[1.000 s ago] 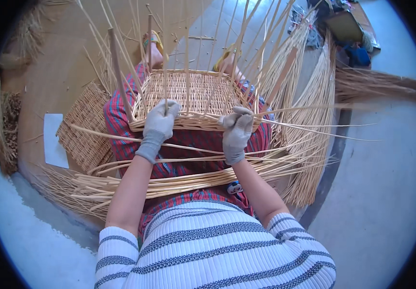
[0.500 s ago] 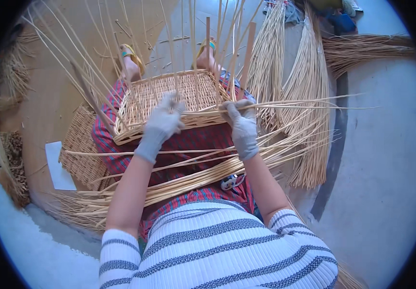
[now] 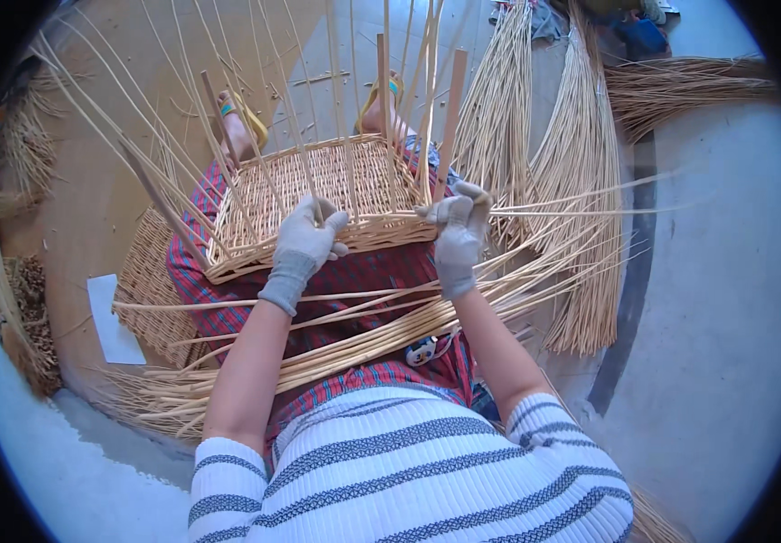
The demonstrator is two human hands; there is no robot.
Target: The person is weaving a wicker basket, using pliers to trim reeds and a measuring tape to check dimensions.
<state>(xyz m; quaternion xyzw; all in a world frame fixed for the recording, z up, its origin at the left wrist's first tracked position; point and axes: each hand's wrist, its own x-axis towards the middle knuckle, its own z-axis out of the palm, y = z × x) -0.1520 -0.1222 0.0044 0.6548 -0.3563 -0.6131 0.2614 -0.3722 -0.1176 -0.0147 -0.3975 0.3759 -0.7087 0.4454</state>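
A shallow wicker basket (image 3: pixel 259 195) with a woven base and low sides rests across my lap. Thin rods and several flat wooden stakes (image 3: pixel 452 118) rise from its edges. My left hand (image 3: pixel 309 237), in a pale glove, closes on the basket's near edge, where a thin upright rod meets its fingers. At the near right corner, my gloved right hand (image 3: pixel 458 233) is closed around long wicker rods (image 3: pixel 580 204), whose free ends stretch off to the right. The fingers partly hide where those rods meet the weave.
Across my lap lies a bundle of loose rods (image 3: pixel 354 353). A woven panel (image 3: pixel 151 281) and a white sheet (image 3: pixel 114 321) are at left. Large bundles of pale rods (image 3: pixel 580 172) stand at right, with a darker bundle (image 3: pixel 689 90) beyond. Plant stalks (image 3: pixel 24 308) line the far left.
My left hand has come down from a blurred reach onto the basket's near edge. My right hand has turned at the corner, and the rods it holds have spread apart. The basket has shifted slightly left.
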